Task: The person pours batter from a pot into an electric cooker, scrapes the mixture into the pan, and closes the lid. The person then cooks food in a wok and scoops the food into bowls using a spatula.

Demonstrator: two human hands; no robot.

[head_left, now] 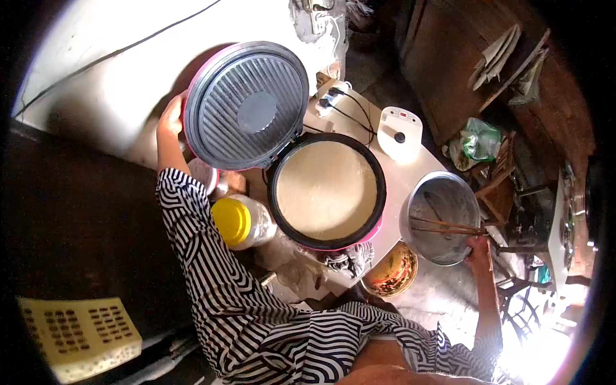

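A round electric pan (380, 192) with a dark rim holds a smooth layer of pale batter (326, 190). Its ribbed lid (221, 128) stands raised on the hinge, and my left hand (172, 115) grips the lid's outer edge. On the right, my right hand (477, 249) holds a metal bowl (443, 192) by its lower rim, together with wooden chopsticks (443, 226) that lie across the bowl. Thin residue coats the inside of the bowl. My left fingertips are partly hidden behind the lid.
A yellow-lidded jar (232, 221) stands left of the pan, near a crumpled cloth (350, 258). Behind are a power strip (332, 97) with cords and a white appliance (400, 136). A patterned basin (390, 273) sits below the table edge; a yellow basket (80, 333) is lower left.
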